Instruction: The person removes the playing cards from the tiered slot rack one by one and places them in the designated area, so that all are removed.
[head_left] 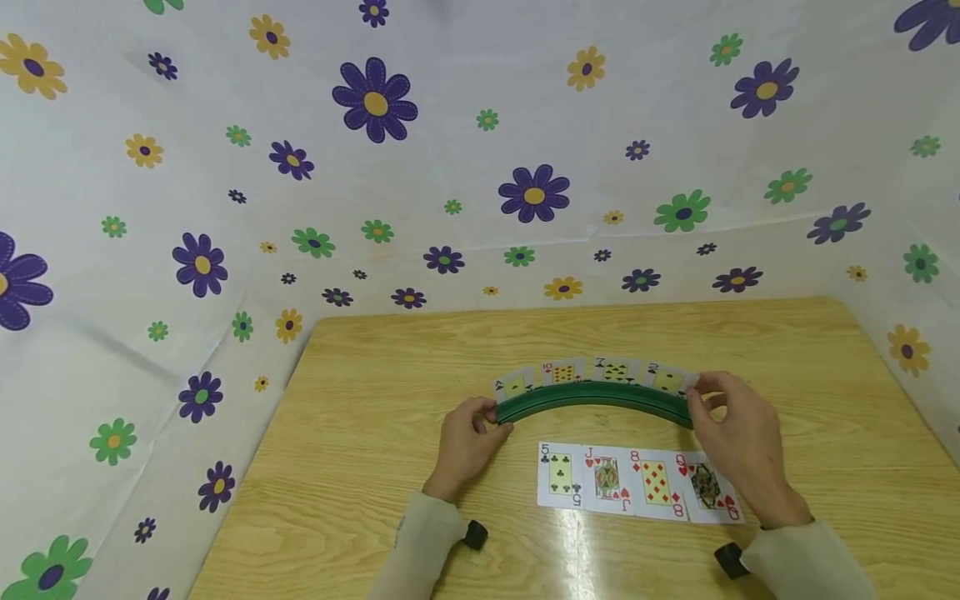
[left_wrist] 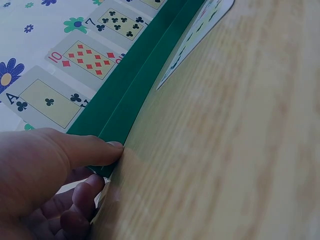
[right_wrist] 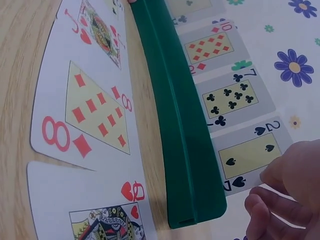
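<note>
A curved green card holder (head_left: 592, 392) stands on the table with several playing cards upright in its slot. They are the ace of clubs (left_wrist: 50, 102), ten of diamonds (left_wrist: 91, 61), seven of clubs (right_wrist: 230, 100) and two of spades (right_wrist: 250, 156). At the holder's left end, my left hand (head_left: 468, 446) pinches it, thumb on the front and fingers curled behind. My right hand (head_left: 742, 437) is at the other end, pinching the outer edge of the two of spades with bent fingers.
Before the holder lies an overlapping row of face-up cards: five of clubs (head_left: 559, 475), jack of hearts (head_left: 607, 479), eight of diamonds (head_left: 656, 483) and queen of hearts (head_left: 705, 487). Flower-printed cloth (head_left: 450, 167) hangs behind and beside the wooden table (head_left: 360, 375).
</note>
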